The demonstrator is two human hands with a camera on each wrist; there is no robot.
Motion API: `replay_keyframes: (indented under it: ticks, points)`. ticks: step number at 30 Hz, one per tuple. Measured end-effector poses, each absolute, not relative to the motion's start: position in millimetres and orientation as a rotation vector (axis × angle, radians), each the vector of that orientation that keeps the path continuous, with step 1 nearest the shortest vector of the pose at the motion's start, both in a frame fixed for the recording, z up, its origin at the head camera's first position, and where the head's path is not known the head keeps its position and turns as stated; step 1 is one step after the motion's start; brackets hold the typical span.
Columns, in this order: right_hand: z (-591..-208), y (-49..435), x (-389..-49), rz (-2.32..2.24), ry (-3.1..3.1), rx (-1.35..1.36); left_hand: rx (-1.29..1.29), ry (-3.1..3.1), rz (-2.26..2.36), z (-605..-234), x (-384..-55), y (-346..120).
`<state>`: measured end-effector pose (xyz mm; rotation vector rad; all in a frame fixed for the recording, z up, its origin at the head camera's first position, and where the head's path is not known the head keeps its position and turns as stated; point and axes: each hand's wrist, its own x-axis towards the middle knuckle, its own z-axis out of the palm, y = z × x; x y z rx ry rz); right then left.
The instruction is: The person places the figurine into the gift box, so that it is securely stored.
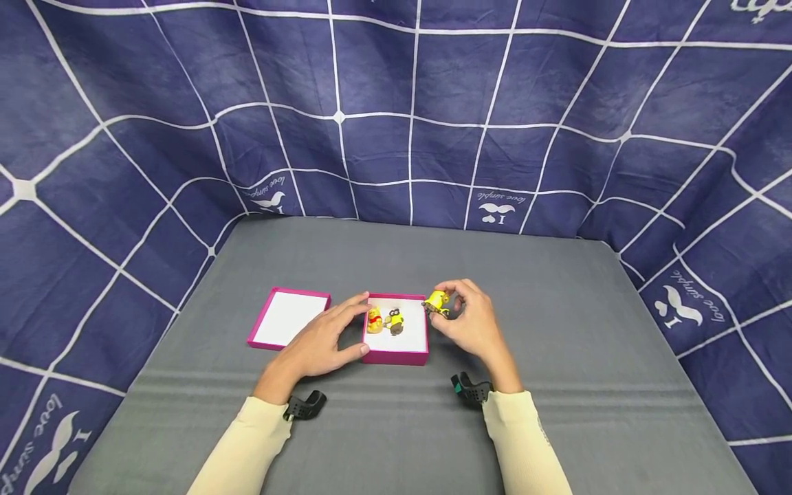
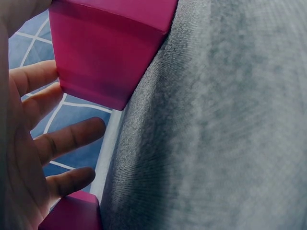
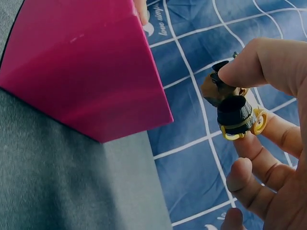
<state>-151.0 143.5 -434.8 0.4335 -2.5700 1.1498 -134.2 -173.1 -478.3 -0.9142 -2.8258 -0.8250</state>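
Observation:
My right hand (image 1: 473,323) pinches a yellow toy figurine (image 1: 436,301) between thumb and fingers, over the right rim of an open pink box (image 1: 396,358). In the right wrist view the figurine shows a dark barrel-shaped part (image 3: 234,115) with a yellow wheel. My left hand (image 1: 318,344) holds the box at its left side, thumb at the front corner and index finger at the back one. Its other fingers (image 2: 72,139) spread out beside the box wall. Inside, on the white bottom, lie a yellow bear figurine (image 1: 374,320) and a minion figurine (image 1: 394,322).
A pink-edged lid (image 1: 288,317) with a white inside lies left of the box, partly behind the left hand. Everything rests on a grey cloth-covered table (image 1: 396,426). A blue checked curtain (image 1: 377,137) rises behind it and at both sides.

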Motion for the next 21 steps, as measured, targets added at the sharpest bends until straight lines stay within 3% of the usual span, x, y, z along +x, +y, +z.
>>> replay_keyframes:
  ticks: [21]
  points:
    - [-438.9,120.1,-157.5,1.159,-2.633,0.517,-0.903,-2.845,-0.848,-477.2,-133.9,-173.1]
